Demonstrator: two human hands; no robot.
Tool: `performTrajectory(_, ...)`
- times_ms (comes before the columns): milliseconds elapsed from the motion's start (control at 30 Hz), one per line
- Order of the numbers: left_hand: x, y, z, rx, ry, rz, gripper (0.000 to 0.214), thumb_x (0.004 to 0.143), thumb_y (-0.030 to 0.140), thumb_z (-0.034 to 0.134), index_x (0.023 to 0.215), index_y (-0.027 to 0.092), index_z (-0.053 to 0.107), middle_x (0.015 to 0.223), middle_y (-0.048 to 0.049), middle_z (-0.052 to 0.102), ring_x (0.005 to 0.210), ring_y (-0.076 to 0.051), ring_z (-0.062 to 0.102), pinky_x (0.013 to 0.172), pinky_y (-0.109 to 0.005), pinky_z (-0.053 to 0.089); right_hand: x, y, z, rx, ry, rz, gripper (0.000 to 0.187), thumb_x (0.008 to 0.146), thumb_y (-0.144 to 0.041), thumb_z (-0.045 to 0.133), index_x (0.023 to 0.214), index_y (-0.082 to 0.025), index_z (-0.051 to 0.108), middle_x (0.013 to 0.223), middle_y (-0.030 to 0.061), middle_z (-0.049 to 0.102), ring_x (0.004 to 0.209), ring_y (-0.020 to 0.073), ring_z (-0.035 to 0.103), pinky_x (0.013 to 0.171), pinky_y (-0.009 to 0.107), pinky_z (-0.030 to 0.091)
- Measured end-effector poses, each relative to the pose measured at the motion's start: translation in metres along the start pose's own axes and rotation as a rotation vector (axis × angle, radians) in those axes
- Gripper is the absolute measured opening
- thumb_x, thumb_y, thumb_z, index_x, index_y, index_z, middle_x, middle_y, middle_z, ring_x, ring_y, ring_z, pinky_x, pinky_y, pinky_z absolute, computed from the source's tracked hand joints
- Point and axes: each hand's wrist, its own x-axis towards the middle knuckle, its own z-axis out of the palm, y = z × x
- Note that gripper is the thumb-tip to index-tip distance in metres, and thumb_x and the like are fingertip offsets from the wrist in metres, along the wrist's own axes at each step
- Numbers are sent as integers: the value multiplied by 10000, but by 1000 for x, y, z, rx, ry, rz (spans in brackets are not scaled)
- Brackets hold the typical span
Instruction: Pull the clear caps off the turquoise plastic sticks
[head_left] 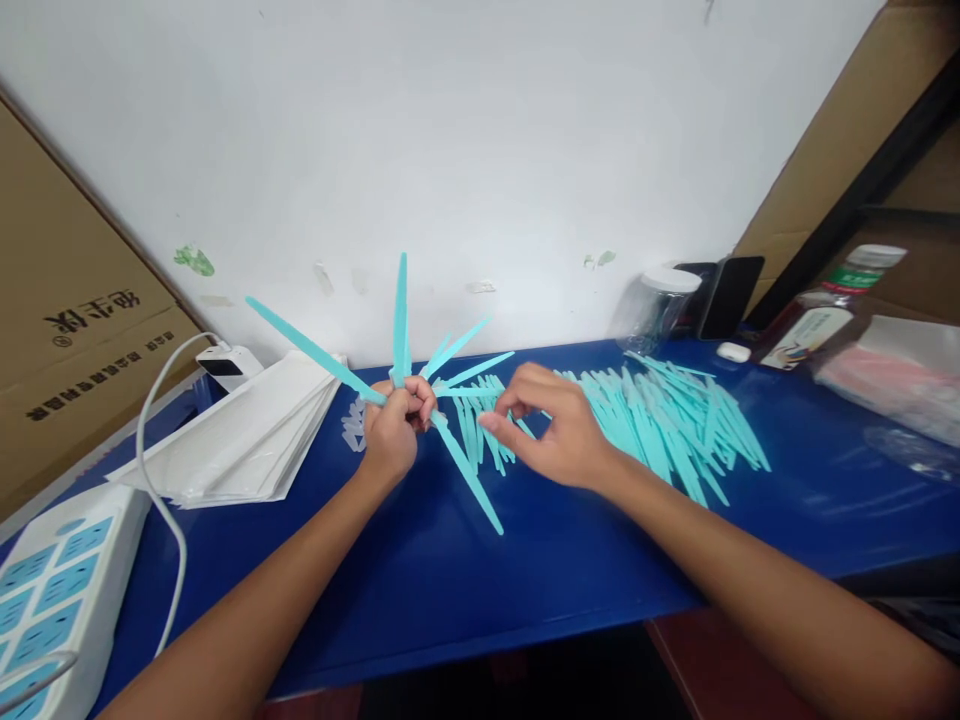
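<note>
Turquoise tapering plastic blades (401, 315) fan out above the smooth blue counter (450, 590), pinched in my left hand (394, 425), my right hand (559, 425) loosely curled, seemingly empty, nearby; I judge arranging underway, next needing that pinch steady

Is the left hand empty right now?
No, the left hand grips turquoise strips that fan out in several directions.

1. Site: small hand-work station; home or workshop, cannot tell.
2. Blue surface (585, 570) under left fingers (421, 396), scuffed wall (480, 160) beyond; turquoise strips (660, 430) heaped right of right fingers (536, 387).
3. Carton (75, 290), power strip (56, 582) left of left fingers; bottle (808, 330) far right of right fingers.
</note>
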Motion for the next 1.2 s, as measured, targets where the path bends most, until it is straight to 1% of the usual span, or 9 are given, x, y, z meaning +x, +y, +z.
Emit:
performTrajectory(133, -4, -4, 1, 71, 31, 76, 222, 691, 214, 486, 470, 198, 505, 482, -20, 446, 458, -130, 391, 454, -274, 270, -6, -12, 9, 147, -269, 27, 255, 934, -455, 741, 903, -223, 643, 876, 22, 606, 821, 177, 565, 731, 309, 459)
performTrajectory(200, -5, -5, 1, 114, 28, 119, 238, 716, 198, 482, 480, 197, 514, 484, -22, 459, 466, -132, 387, 465, -281, 272, -7, -13, 11, 152, -334, 47, 235, 938, -406, 746, 875, -218, 619, 870, 12, 589, 804, 167, 553, 717, 297, 450)
performTrajectory(300, -5, -4, 0, 145, 2, 145, 253, 723, 183, 478, 474, 197, 522, 472, -29, 470, 468, -137, 376, 473, -295, 258, -6, -9, 8, 67, -313, 48, 205, 969, -372, 718, 858, -214, 648, 898, 28, 590, 880, 189, 562, 801, 323, 462)
performTrajectory(433, -5, -1, 0, 131, -26, 153, 252, 709, 168, 477, 462, 196, 516, 460, -31, 463, 466, -139, 364, 480, -309, 241, -1, 2, -2, -80, -188, 20, 210, 989, -414, 693, 885, -235, 729, 1225, 94, 607, 1227, 271, 515, 1041, 429, 420)
performTrajectory(533, -7, -2, 0, 140, -52, 172, 250, 717, 172, 476, 471, 197, 515, 466, -31, 458, 479, -145, 366, 493, -318, 236, 3, 8, -7, -113, -158, 27, 194, 986, -421, 696, 899, -254, 744, 1388, 84, 579, 1357, 301, 447, 1116, 484, 359)
performTrajectory(667, -9, -5, 0, 177, -85, 199, 253, 732, 175, 480, 482, 200, 508, 468, -27, 441, 499, -154, 371, 519, -329, 243, 7, 10, -12, -38, -257, 108, 255, 994, -446, 676, 864, -233, 734, 1086, 62, 710, 1126, 255, 588, 1004, 424, 417)
performTrajectory(767, -9, -4, -1, 181, -96, 208, 259, 739, 173, 474, 482, 201, 490, 470, -23, 426, 502, -154, 361, 524, -329, 244, 11, 10, -14, 130, -330, 216, 327, 999, -479, 645, 840, -202, 713, 894, 38, 699, 870, 193, 615, 825, 333, 458)
performTrajectory(967, -8, 0, -1, 178, -90, 217, 261, 738, 168, 474, 480, 200, 477, 469, -12, 414, 487, -142, 343, 506, -321, 234, 15, 17, -16, 310, -385, 266, 414, 955, -573, 673, 870, -182, 782, 865, 41, 682, 793, 173, 585, 774, 316, 441)
performTrajectory(1200, -7, -1, 0, 175, -80, 241, 255, 730, 167, 471, 477, 198, 477, 470, -7, 402, 490, -135, 346, 508, -314, 244, 15, 22, -19, 320, -400, 295, 412, 939, -583, 682, 884, -196, 814, 869, 44, 668, 758, 169, 549, 735, 315, 427)
